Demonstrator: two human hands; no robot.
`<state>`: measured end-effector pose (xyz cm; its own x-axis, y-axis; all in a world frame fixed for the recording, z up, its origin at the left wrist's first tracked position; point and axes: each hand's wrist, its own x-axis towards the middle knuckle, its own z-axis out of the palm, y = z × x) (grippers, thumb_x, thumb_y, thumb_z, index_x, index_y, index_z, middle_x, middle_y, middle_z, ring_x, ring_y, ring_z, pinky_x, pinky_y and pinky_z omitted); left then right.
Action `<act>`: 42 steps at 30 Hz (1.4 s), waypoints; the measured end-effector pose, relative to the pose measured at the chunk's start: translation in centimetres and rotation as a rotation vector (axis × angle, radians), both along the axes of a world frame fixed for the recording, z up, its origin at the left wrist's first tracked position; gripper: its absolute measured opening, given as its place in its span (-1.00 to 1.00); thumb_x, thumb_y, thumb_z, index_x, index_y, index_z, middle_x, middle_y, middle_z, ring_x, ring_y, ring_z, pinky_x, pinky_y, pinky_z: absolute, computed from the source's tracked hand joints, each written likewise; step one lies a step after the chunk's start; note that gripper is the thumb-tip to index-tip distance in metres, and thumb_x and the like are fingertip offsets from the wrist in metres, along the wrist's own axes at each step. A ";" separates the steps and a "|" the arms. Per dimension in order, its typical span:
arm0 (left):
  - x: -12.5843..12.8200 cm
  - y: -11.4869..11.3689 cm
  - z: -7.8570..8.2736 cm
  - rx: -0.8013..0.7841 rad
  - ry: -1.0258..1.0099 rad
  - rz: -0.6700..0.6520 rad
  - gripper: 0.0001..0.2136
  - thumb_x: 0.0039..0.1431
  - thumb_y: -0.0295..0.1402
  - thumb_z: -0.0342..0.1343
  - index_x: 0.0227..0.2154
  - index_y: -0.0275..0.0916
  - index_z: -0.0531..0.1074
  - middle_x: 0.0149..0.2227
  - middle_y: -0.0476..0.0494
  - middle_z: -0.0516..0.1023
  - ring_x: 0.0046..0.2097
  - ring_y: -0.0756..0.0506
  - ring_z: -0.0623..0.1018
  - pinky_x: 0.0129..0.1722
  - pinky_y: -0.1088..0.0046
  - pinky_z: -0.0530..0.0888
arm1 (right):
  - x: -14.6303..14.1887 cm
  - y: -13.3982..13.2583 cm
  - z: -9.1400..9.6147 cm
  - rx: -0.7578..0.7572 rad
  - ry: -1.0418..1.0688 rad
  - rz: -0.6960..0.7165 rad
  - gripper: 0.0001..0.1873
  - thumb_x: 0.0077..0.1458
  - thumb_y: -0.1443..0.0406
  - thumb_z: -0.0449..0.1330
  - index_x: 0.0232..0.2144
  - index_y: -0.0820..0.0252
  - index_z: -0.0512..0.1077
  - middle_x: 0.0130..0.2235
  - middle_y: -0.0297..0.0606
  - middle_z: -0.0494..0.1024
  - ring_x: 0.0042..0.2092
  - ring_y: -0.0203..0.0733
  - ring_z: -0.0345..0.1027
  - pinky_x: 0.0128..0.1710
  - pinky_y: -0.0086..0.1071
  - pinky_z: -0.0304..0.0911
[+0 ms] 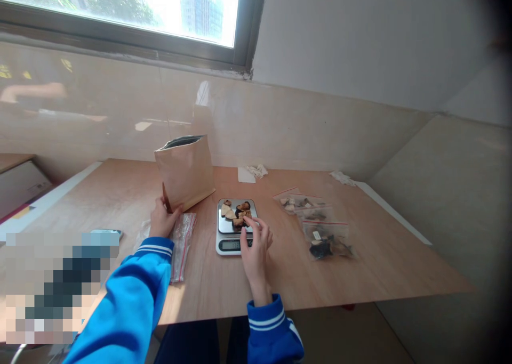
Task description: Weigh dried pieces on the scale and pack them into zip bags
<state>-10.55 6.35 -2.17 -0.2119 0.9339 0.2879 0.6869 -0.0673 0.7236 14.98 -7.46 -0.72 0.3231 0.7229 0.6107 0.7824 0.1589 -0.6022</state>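
My left hand (163, 218) grips the lower left side of a brown paper bag (186, 172), which stands upright with its mouth open. Under and beside that hand lies a clear zip bag (183, 247) with a red seal line. A small white kitchen scale (221, 245) sits in front of me, its display partly covered by my right hand (256, 244). On its metal plate are several dried slices (229, 213), some pale, some dark-edged. My right index finger touches the slices at the plate's right side; thumb and fingers are apart, with nothing plainly held.
Zip bags (330, 241) with dried pieces lie to the right on the wooden table (384, 268). Crumpled tissues (256, 171) rest along the back by the tiled wall. At the left are a phone-like object (108, 235), a blurred-out patch and a box (24, 185).
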 end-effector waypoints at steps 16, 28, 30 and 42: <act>-0.1 -0.3 0.4 0.051 -0.044 -0.201 -0.69 -0.02 -0.32 0.11 -0.17 -0.18 0.24 -0.16 -0.15 0.56 -0.15 -0.17 0.54 -0.13 0.27 0.45 | -9.2 -2.8 4.9 -0.054 -0.008 0.308 -0.30 0.27 0.37 -0.07 0.36 0.22 -0.25 0.39 -0.02 -0.16 0.40 -0.02 -0.32 0.27 0.02 0.03; 0.0 -0.2 0.2 0.061 -0.055 -0.208 -0.71 -0.02 -0.44 0.03 -0.18 -0.16 0.27 -0.14 -0.13 0.55 -0.09 -0.18 0.54 -0.08 0.26 0.43 | -8.8 -0.2 7.1 -0.009 -0.079 0.227 -0.40 0.28 0.34 -0.10 0.32 0.34 -0.11 0.38 0.03 -0.15 0.41 0.00 -0.43 0.30 0.11 -0.11; 0.0 -0.2 0.0 0.055 -0.058 -0.209 -0.70 -0.01 -0.42 0.04 -0.16 -0.18 0.26 -0.13 -0.16 0.55 -0.09 -0.19 0.54 -0.09 0.24 0.43 | -8.3 -0.3 7.6 0.008 -0.097 0.222 -0.46 0.29 0.34 -0.10 0.28 0.34 -0.01 0.33 0.02 0.04 0.40 -0.02 -0.32 0.31 0.10 -0.12; -0.2 0.4 -1.0 0.124 -0.141 -0.318 -0.60 0.02 -0.36 0.06 -0.04 -0.26 0.21 0.01 -0.29 0.45 0.05 -0.16 0.47 0.10 0.15 0.37 | -7.2 -0.3 7.9 -0.297 -0.116 0.274 -0.72 0.13 0.48 -0.01 -0.28 0.27 0.50 -0.27 -0.07 0.57 -0.18 -0.01 0.45 -0.11 -0.17 0.36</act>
